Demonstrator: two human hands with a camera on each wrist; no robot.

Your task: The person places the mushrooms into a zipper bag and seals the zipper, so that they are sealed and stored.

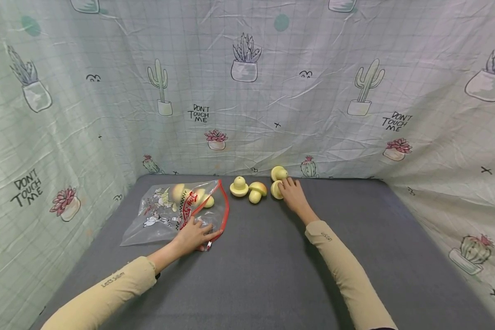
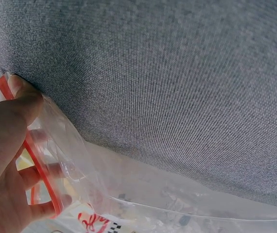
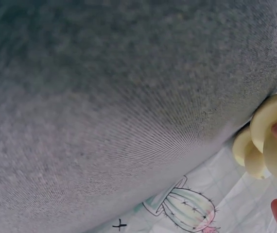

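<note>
My left hand [image 1: 192,236] holds the mouth of a clear plastic zip bag [image 1: 138,234] by its red zip edge. In the left wrist view the thumb lies on one side of the red strip [image 2: 42,167], with fingers spread behind the film. Inside the bag lie a few yellow toy mushrooms [image 1: 177,192]. Over to the right, my right hand [image 1: 294,198] grips a yellow toy mushroom [image 1: 276,190]; its thumb is against the stem in the right wrist view, and the fingertips are partly out of frame. Another mushroom [image 1: 277,173] sits just behind it.
Two more toy mushrooms stand between the hands, one stem-up [image 1: 239,187] and one tilted with an orange-tinged cap [image 1: 257,189]. A cactus-print cloth [image 1: 247,105] hangs behind and along both sides of the grey table [image 1: 255,275].
</note>
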